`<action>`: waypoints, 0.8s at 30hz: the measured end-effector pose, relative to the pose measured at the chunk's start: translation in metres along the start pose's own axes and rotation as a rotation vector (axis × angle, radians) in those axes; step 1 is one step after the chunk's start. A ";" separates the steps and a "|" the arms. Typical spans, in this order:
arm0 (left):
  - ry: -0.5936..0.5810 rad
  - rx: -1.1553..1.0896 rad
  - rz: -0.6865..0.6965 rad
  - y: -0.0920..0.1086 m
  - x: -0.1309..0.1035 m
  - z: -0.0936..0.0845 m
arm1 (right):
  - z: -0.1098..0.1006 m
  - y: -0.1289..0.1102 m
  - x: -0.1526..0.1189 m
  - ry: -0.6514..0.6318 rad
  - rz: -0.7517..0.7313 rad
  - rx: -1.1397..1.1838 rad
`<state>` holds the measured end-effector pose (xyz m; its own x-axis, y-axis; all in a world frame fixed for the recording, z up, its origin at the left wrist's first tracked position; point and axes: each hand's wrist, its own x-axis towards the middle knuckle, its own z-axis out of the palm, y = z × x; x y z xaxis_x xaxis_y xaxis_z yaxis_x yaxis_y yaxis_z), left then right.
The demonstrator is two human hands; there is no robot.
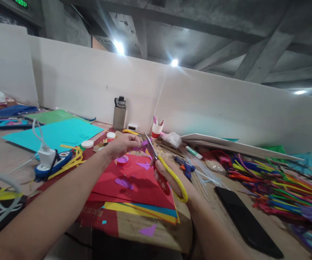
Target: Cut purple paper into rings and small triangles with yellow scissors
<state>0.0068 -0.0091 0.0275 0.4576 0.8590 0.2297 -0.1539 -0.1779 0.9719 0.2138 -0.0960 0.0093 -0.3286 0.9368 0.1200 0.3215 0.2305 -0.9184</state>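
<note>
My left hand [122,145] pinches a small piece of purple paper [144,145] above the red sheets. My right hand [176,175] grips scissors [169,169] with one yellow and one red handle. Their metal blades point up and away, close beside the purple paper; I cannot tell whether they touch it. Below my hands lies a stack of red paper [141,189], with yellow and blue sheets showing under its front edge. Purple scraps [124,183] are scattered on the red, near a red-rimmed round piece [121,161] with purple inside.
Behind stand a water bottle [119,115] and a cup of pens [157,129]. To the left are turquoise paper [55,133] and a power strip [53,165] with cables. At right lie a black phone [247,220], a glue gun [188,169] and colourful pipe cleaners [277,186].
</note>
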 end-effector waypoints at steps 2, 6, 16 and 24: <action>-0.005 0.001 -0.001 0.000 0.000 0.000 | 0.002 0.000 -0.002 0.014 -0.009 0.003; -0.016 0.014 0.005 -0.002 0.001 -0.003 | 0.004 0.000 -0.004 0.014 -0.016 0.014; -0.031 0.015 -0.010 -0.004 0.002 -0.005 | 0.003 0.002 -0.002 0.019 -0.004 -0.004; -0.037 0.012 -0.005 -0.005 0.003 -0.006 | 0.003 0.004 -0.001 0.032 0.009 -0.001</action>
<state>0.0032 -0.0029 0.0229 0.4904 0.8417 0.2259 -0.1405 -0.1795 0.9737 0.2129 -0.0973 0.0046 -0.2968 0.9468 0.1243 0.3253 0.2227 -0.9190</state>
